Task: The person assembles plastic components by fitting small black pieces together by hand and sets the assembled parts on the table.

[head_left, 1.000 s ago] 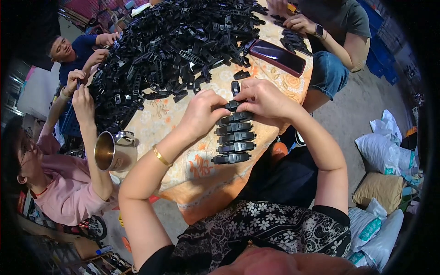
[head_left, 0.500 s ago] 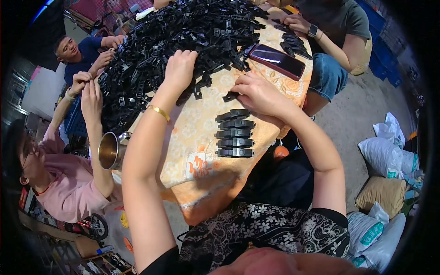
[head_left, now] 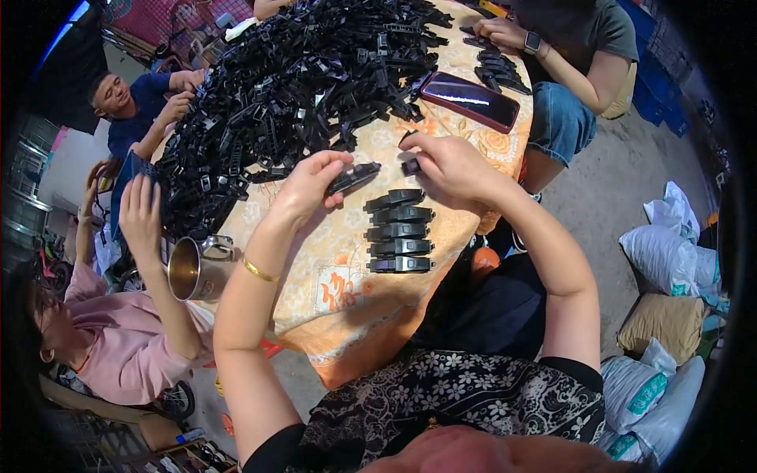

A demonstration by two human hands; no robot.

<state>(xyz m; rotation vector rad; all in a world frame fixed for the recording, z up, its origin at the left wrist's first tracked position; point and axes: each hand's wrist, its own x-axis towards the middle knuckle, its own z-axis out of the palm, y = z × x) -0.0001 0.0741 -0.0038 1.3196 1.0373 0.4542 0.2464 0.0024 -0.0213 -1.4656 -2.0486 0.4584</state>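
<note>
My left hand (head_left: 314, 183) grips a long black plastic part (head_left: 356, 177) between thumb and fingers, just above the tablecloth. Facing it, my right hand (head_left: 451, 164) pinches a smaller black plastic piece (head_left: 411, 167); a short gap separates the two parts. Nearer to me, several assembled black clip-like parts (head_left: 400, 232) lie crosswise in a neat column. Beyond both hands spreads a big heap of loose black plastic parts (head_left: 300, 87).
A dark-red-cased phone (head_left: 470, 102) lies past my right hand. A metal mug (head_left: 186, 270) stands at the table's left edge. Co-workers sit left and right; one at the right has a small row of parts (head_left: 498, 72). White sacks (head_left: 658, 248) rest on the floor at right.
My left hand has come back from the heap toward my right hand, now with a long black part in it. The co-worker in pink has raised and parted their hands, beside a blue basket.
</note>
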